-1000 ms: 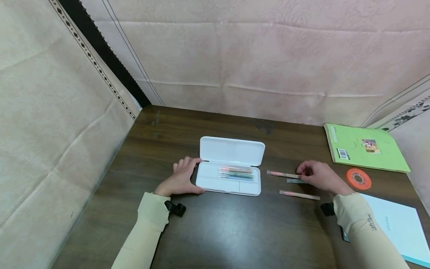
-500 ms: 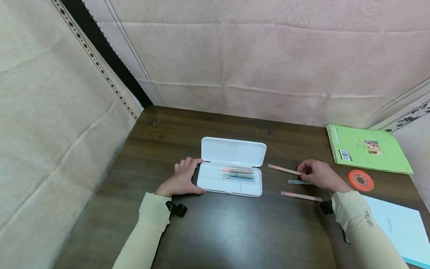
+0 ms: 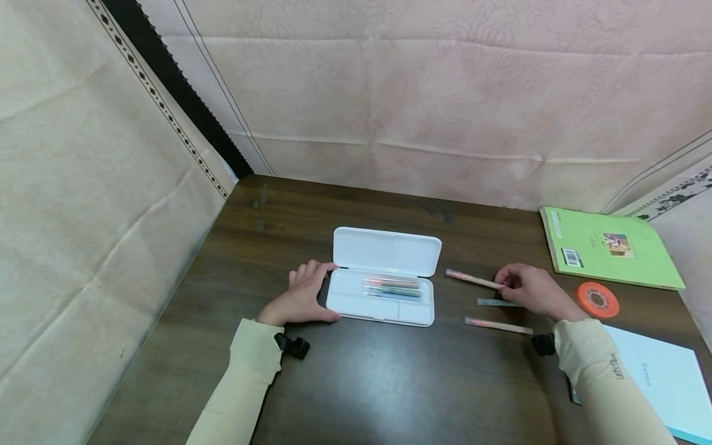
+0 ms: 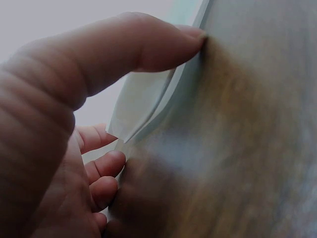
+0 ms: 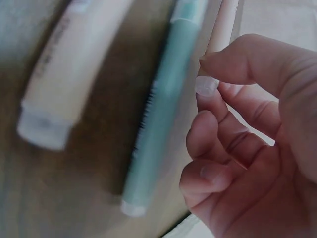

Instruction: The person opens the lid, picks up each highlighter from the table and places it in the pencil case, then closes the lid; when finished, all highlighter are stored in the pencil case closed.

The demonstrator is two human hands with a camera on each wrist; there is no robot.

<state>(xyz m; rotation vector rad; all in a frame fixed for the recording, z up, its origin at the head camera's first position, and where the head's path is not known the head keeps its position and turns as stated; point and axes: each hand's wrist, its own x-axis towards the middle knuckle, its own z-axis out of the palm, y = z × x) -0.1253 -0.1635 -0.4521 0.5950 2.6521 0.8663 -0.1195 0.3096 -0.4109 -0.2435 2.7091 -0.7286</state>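
A white pencil case lies with its lid up on the dark wooden table. My left hand grips its left end, thumb on the front edge and index finger at the rear corner; the left wrist view shows the thumb along the case. Several pens lie inside the case. Between thumb and fingers, my right hand pinches the end of a cream and pink pen. Below that hand lies a green pen, partly hidden in the head view. Another cream and pink pen lies nearer the front.
An orange tape roll sits right of the right hand. A green book lies at the back right. Under the right forearm is a light blue book. Pale cloth hangs behind the table.
The pen in my right hand has swung away from the green pen, its far tip shifting toward the back of the table. The left hand stays on the case.
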